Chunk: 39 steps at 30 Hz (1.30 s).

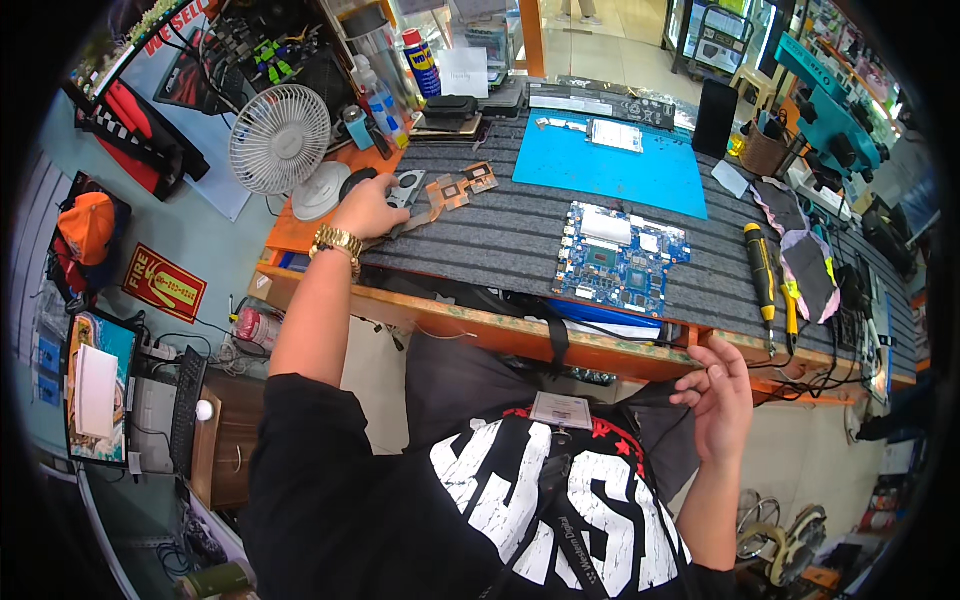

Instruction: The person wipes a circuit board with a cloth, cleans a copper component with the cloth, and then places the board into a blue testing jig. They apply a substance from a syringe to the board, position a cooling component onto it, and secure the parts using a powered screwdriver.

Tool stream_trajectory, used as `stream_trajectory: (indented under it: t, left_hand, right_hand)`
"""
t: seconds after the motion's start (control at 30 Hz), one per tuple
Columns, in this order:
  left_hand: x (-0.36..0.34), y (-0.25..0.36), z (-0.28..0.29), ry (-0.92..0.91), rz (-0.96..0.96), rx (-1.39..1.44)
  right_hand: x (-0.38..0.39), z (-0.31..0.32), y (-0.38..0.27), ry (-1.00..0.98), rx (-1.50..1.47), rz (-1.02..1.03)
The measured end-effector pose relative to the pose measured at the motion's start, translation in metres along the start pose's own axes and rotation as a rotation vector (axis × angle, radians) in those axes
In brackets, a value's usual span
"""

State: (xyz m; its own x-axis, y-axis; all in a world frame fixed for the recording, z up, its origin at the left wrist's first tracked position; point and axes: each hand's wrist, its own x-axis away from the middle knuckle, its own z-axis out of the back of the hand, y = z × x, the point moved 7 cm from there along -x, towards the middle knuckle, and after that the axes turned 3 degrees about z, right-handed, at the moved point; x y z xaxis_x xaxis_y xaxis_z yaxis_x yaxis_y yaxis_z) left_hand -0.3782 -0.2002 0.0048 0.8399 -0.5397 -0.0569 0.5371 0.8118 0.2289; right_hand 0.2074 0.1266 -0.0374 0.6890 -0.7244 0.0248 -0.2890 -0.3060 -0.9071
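Note:
My left hand (370, 210), with a gold watch on its wrist, is at the left end of the mat. Its thumb and fingers close on the metal end of a laptop heatsink (450, 192) with copper plates, which lies on the mat. A dark round part shows behind the fingers, partly hidden. My right hand (718, 395) hovers by the bench's front edge, fingers loosely bent and apart, nothing visible in them. Between the hands, a blue laptop motherboard (622, 262) lies flat on the grey ribbed mat (500, 240).
A blue work mat (610, 175) carries a small white-labelled part. A yellow-black screwdriver (760, 275) and a cloth (805, 250) lie at the right. At the left stand a white fan (280, 140) and a spray can (421, 65). An open drawer (610, 322) is below the bench edge.

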Motion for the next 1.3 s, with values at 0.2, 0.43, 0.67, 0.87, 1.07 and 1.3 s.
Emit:
stream_trajectory:
  t: [0.2,0.43,0.67,0.87,1.07,1.3]
  left_hand:
    - [-0.005,-0.016,0.007,0.066,0.01,-0.063]
    - [0.036,0.062,-0.002,0.035,-0.274,-0.127]
    - [0.044,0.066,-0.012,0.063,-0.416,-0.023]
    - [0.041,0.015,-0.014,-0.069,-0.347,0.375]
    - [0.052,0.046,-0.008,-0.343,-0.118,0.77]
    - [0.073,0.06,-0.015,-0.362,-0.097,1.176]
  right_hand:
    - [0.006,0.024,-0.015,0.039,0.103,0.09]
    - [0.019,0.102,-0.056,0.302,0.173,0.222]
    - [0.002,0.17,-0.109,0.465,0.147,0.389]
    - [-0.043,0.206,-0.122,0.568,0.112,0.404]
    - [-0.085,0.25,-0.156,0.765,0.872,0.193]
    - [-0.14,0.265,-0.156,0.789,1.088,-0.158]
